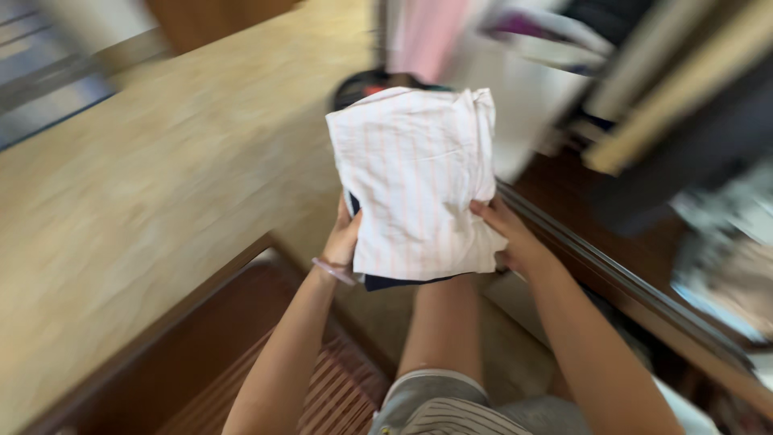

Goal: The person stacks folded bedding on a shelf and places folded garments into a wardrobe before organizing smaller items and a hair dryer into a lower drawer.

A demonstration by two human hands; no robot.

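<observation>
My left hand [345, 238] and right hand [511, 238] clasp the folded pink-striped shirt [415, 181] over a dark garment [394, 282] at frame centre; that lower piece could slip out.

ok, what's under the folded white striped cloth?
A dark navy piece peeks out below the striped cloth, held between left hand and right hand. The rest of it is covered.

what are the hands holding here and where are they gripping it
Both hold a folded white striped cloth, with something dark beneath it. The left hand grips its lower left edge, the right hand its lower right edge.
</observation>
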